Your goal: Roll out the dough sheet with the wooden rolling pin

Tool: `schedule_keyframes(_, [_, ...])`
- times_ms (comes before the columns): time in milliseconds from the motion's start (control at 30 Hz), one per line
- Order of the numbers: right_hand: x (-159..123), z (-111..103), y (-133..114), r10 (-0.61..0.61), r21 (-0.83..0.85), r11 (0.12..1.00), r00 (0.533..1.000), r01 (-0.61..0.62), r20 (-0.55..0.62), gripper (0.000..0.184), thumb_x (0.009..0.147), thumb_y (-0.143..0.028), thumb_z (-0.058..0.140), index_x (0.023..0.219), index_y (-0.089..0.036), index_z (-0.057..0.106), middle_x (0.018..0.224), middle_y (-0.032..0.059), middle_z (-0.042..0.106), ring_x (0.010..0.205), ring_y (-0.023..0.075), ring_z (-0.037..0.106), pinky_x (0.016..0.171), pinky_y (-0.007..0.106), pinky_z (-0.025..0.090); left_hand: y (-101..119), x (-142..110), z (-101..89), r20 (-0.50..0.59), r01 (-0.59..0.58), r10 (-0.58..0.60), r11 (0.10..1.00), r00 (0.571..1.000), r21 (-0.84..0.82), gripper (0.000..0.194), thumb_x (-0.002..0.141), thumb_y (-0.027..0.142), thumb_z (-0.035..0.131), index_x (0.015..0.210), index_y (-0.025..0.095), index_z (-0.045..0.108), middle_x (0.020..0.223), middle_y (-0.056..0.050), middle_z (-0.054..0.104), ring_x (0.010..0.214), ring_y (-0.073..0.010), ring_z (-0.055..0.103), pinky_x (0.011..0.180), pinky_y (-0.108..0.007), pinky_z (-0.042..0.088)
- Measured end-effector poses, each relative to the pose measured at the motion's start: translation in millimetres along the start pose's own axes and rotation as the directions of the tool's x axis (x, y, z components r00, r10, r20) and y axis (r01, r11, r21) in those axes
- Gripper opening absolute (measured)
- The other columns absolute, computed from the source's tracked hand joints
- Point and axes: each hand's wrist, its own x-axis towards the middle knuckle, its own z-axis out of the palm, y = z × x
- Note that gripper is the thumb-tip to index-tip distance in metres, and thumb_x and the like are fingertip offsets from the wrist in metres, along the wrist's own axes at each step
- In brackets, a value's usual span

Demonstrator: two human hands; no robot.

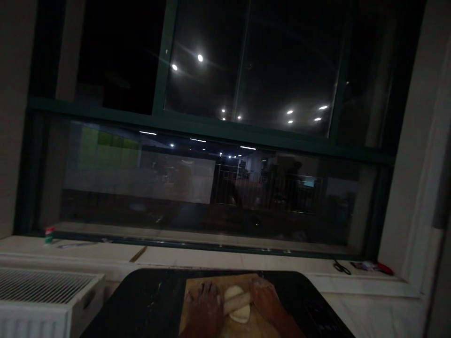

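Note:
A pale rolling pin [237,303] lies at a slant across a flattened oval of dough [241,318] on a wooden board [192,284]. My left hand [206,307] covers the pin's left end, with whitish flour on its fingers. At the other end my right hand [266,296] is closed over the pin, also dusted with flour. Both pin ends are hidden beneath the hands. Dough shows above and below the pin, between the two hands. The picture is dark, so finger detail is faint.
The board rests on a black table [141,300] with pale specks. Beyond it runs a white windowsill [211,257] carrying scissors [341,267], a red-handled item [384,268] and a small red-and-green container [49,234]. A white radiator [38,305] stands at left, below a dark window [211,124].

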Motion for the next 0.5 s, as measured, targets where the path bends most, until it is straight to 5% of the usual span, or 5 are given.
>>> schedule_keyframes(233, [-44.7,-14.4,-13.0,0.077,-0.028,0.997,0.997,-0.076,0.005,0.052,0.093,0.0,0.042,0.134,-0.021,0.067,0.141,0.0131,0.066,0.133,0.0272,0.06,0.116,0.042,0.045,-6.1,-10.4,42.0,-0.035,-0.129,0.127,0.99,0.991,-0.059,0.05,0.101,0.017,0.037,0.143,0.029,0.061,0.16,-0.012,0.048,0.151,-0.0388,0.036,0.117,-0.08,0.019])
schedule_keyframes(367, [-44.6,-50.4,-22.3,0.168,0.067,0.983,0.983,-0.173,0.068,0.035,0.099,-0.016,0.045,0.115,-0.025,0.075,0.118,0.0117,0.077,0.111,0.0283,0.073,0.097,0.04,0.055,-10.5,-9.9,31.7,-0.089,-0.147,0.143,0.988,0.986,-0.042,0.05,0.101,0.014,0.035,0.141,0.027,0.063,0.157,-0.01,0.053,0.147,-0.0332,0.043,0.12,-0.065,0.029])
schedule_keyframes(500, [-8.3,-75.8,-14.7,0.184,0.123,0.974,0.982,-0.189,0.05,0.049,0.106,-0.034,0.032,0.096,-0.021,0.078,0.095,0.0128,0.08,0.096,0.028,0.075,0.088,0.04,0.055,-15.3,4.5,16.7,-0.117,-0.069,0.069,0.998,0.991,0.003,0.044,0.101,0.022,0.042,0.137,0.021,0.066,0.147,-0.014,0.061,0.138,-0.0369,0.053,0.111,-0.061,0.042])
